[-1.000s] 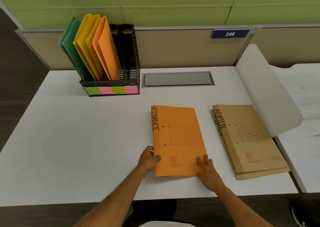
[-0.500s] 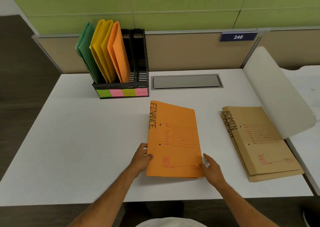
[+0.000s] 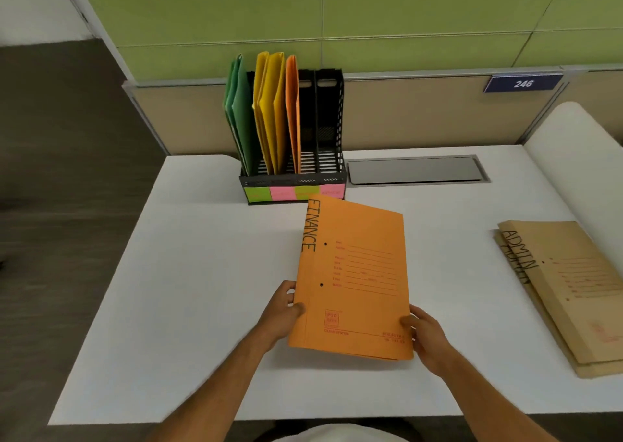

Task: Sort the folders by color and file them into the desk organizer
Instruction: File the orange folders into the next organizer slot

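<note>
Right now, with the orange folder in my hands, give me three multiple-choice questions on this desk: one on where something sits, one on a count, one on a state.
1. Where do the brown ADMIN folders lie?
A. on the desk, right of the orange FINANCE folder
B. inside the organizer
C. on the floor

2. How many of the organizer's compartments hold folders?
A. one
B. three
C. four

3. What state is the FINANCE folder in?
A. filed upright in the organizer
B. held by both hands
C. lying open on the desk

Answers:
1 A: the stack lies flat near the desk's right edge.
2 B: green, yellow and orange folders fill three compartments; the rightmost shows only black slats.
3 B: the left hand and right hand each grip a lower corner.
</note>
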